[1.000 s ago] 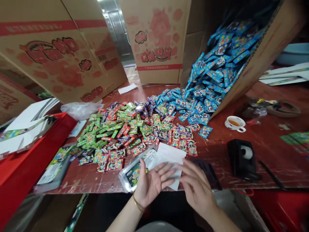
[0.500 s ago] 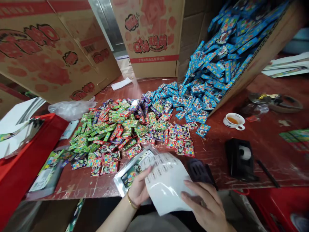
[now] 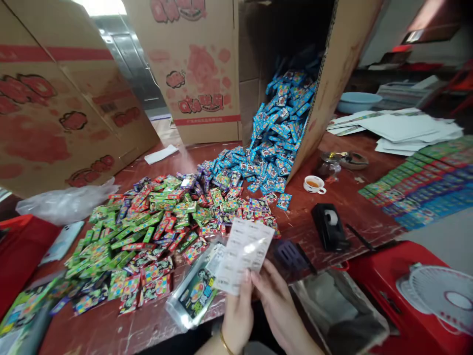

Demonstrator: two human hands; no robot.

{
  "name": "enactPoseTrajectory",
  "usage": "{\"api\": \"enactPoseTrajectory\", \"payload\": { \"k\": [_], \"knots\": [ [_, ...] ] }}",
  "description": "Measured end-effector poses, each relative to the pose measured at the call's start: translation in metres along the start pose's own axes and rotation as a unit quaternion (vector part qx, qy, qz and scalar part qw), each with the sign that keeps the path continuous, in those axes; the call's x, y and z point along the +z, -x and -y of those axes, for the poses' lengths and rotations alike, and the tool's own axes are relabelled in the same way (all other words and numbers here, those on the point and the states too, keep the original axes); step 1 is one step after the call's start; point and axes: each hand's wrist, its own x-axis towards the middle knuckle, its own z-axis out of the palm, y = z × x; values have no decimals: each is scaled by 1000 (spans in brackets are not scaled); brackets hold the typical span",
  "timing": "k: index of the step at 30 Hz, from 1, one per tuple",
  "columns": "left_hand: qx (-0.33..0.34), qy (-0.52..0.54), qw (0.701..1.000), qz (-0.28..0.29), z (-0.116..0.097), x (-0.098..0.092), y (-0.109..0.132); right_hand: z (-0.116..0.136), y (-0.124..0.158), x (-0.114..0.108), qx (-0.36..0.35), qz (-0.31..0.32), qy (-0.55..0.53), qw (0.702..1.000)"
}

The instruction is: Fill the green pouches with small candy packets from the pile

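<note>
A white sheet of printed stickers [image 3: 246,249] is held up in front of me by its lower edge. My left hand [image 3: 239,305], with a bracelet at the wrist, pinches the sheet's bottom. My right hand [image 3: 275,291] grips its lower right corner, fingers close to the left thumb. Under and left of the sheet lies a clear plastic pouch [image 3: 197,291] with a dark green printed label. Beyond it spreads a heap of small candy packets [image 3: 148,222] in green, red and purple. Blue packets [image 3: 281,128] spill from a tipped carton behind them.
Cardboard cartons [image 3: 207,118] stand at the back. To the right are a cup of amber liquid [image 3: 314,184], a black tape dispenser [image 3: 328,227] and printed sheets [image 3: 421,182]. A red stool with a white fan [image 3: 439,296] and a lined bin [image 3: 340,310] stand below the edge.
My view has swung right. The sticker sheet, previously curled with my hands apart on it, now stands flatter and more upright. My right hand has moved in beside my left at its lower edge.
</note>
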Motion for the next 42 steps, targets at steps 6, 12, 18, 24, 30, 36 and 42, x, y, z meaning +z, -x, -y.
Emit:
{"api": "enactPoseTrajectory", "payload": {
  "k": [6,12,18,24,30,36,42],
  "knots": [
    [111,-26,991,77,-23,-75,35,-26,11,19,1,-25,-46,999],
    [320,-282,904,-26,-109,-140,24,-7,3,16,-29,150,253,955],
    [110,-147,958,219,-105,-127,-6,29,-3,31,-52,263,355,896],
    [18,-124,971,201,-87,-110,-7,37,-3,15,-50,165,299,939],
    [2,-108,986,130,-79,-120,2,37,-13,20,-23,130,244,961],
    [-17,26,994,107,-85,-130,5,22,-24,34,-61,157,309,936],
    [-9,-33,997,76,-86,-135,-5,19,-33,49,-61,145,331,930]
  ]
}}
